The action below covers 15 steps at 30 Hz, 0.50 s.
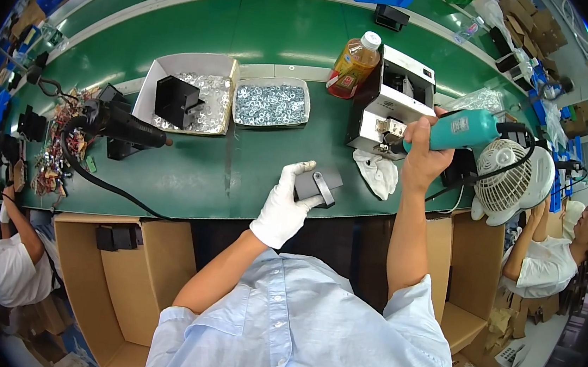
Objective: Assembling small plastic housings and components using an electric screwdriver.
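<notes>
A white glove covers my left hand [281, 209], which is closed around a small dark grey box [332, 180] near the front edge of the bench. A light metal strip [321, 188] lies across the box. My bare right hand [427, 151] grips a teal electric screwdriver [465, 131], held nearly level. Its front end points left, at the metal front part of a white and black screw feeder [390, 108]. Whether the tip touches the feeder cannot be made out. A crumpled white glove [377, 175] lies below the feeder.
Left of centre stand a white box [148, 92] of clear parts with a black housing [177, 100], and a tray [270, 121] of metal pieces. A bottle [353, 65], fan [514, 178], black screwdriver [127, 126] and cardboard boxes [157, 276] surround me. People [549, 257] work at both sides.
</notes>
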Available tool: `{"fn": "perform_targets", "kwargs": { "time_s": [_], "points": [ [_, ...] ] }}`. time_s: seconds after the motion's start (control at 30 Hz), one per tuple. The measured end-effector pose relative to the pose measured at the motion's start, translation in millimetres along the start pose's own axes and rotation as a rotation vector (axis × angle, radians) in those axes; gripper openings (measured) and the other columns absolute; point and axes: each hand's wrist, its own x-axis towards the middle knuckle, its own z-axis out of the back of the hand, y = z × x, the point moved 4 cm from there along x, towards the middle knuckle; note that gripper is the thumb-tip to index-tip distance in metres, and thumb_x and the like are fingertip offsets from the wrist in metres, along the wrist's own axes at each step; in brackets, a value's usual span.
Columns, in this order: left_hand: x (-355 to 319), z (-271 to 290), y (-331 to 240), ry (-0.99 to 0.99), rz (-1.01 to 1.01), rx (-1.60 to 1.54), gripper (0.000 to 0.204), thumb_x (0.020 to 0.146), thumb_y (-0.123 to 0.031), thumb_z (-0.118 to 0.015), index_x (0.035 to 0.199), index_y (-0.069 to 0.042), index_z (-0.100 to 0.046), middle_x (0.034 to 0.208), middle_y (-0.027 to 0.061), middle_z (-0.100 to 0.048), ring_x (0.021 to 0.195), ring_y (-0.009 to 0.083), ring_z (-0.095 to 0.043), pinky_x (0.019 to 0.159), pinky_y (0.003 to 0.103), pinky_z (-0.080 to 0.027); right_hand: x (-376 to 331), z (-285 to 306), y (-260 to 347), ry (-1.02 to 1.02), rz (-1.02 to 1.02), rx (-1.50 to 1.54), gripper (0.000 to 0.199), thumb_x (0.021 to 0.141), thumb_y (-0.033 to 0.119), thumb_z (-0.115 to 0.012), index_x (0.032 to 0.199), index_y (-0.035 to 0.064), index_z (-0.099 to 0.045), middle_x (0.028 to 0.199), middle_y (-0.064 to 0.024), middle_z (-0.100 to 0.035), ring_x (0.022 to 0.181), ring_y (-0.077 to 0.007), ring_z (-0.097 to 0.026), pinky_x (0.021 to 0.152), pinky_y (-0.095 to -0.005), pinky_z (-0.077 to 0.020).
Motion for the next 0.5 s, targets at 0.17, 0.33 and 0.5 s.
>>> {"fn": "perform_targets", "kwargs": {
  "time_s": [0.17, 0.33, 0.5],
  "points": [
    [2.4, -4.5, -6.8, 0.01, -0.027, 0.099, 0.061, 0.078, -0.002, -0.07, 0.13, -0.007, -0.039, 0.129, 0.0134, -0.056, 0.113, 0.0304, -0.059, 0.095, 0.037, -0.046, -11.5, -7.2, 14.6, 0.059, 0.007, 0.007, 0.036, 0.086, 0.0, -0.058, 0.121, 0.0006, -0.045, 0.085, -0.0057, -0.055, 0.055, -0.0126, -0.048, 0.054, -0.0256, -0.0438],
    [3.4, -12.3, -7.9, 0.06, 0.033, 0.13, 0.061, 0.079, -0.005, -0.071, 0.13, -0.008, -0.038, 0.127, 0.0125, -0.058, 0.105, 0.0328, -0.063, 0.089, 0.039, -0.049, -28.3, -27.1, 35.8, 0.098, -0.038, 0.1, 0.042, 0.085, -0.001, -0.056, 0.125, 0.001, -0.042, 0.081, -0.0064, -0.054, 0.054, -0.0127, -0.047, 0.052, -0.027, -0.0439],
    [2.8, -14.9, -7.4, 0.051, -0.005, 0.139, 0.061, 0.078, -0.005, -0.072, 0.129, -0.009, -0.038, 0.124, 0.0115, -0.06, 0.099, 0.0335, -0.066, 0.083, 0.039, -0.051, -47.7, -50.1, 48.3, 0.213, -0.053, 0.199, 0.044, 0.084, 0.0, -0.054, 0.126, 0.0013, -0.04, 0.077, -0.007, -0.053, 0.051, -0.0129, -0.046, 0.05, -0.0281, -0.0433]
  ]
}}
